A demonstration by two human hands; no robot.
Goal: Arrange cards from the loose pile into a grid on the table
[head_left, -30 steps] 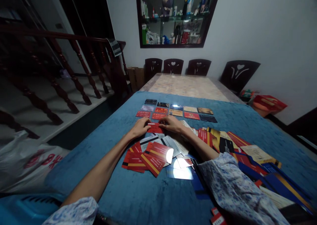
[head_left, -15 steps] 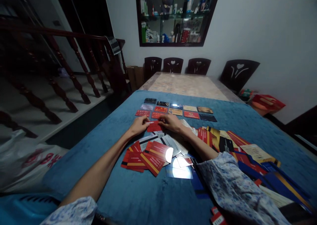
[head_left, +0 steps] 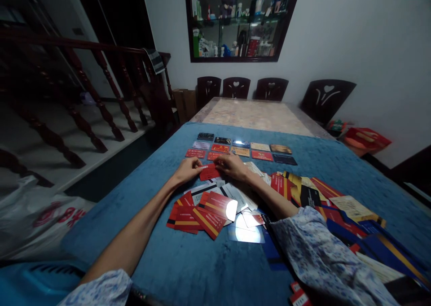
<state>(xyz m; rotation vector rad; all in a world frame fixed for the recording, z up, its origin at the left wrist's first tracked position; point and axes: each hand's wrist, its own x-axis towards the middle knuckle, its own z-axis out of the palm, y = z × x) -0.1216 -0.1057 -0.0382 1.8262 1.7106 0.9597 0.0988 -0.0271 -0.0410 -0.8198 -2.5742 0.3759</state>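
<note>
Between my two hands is a red card (head_left: 208,173), tilted up above a loose pile. My left hand (head_left: 187,169) pinches its left end, and my right hand (head_left: 232,166) grips its upper right corner. Below lie white cards with dark stripes (head_left: 232,195) and a fan of red cards with gold stripes (head_left: 208,212). Beyond my hands, several cards are laid out in rows, among them a red card (head_left: 195,153), an orange card (head_left: 240,151) and a dark card (head_left: 284,159). My right hand partly covers the nearest row.
A heap of mixed cards and blue sleeves (head_left: 340,207) spreads along the right, under my right forearm. Blue cloth (head_left: 151,180) covers the near table; its bare stone top (head_left: 249,113) shows beyond. Chairs (head_left: 236,87) stand behind, a plastic bag (head_left: 37,220) at left.
The red card is tipped slightly more upright between my hands. Both hands keep nearly the same place; the whole view has shifted a little.
</note>
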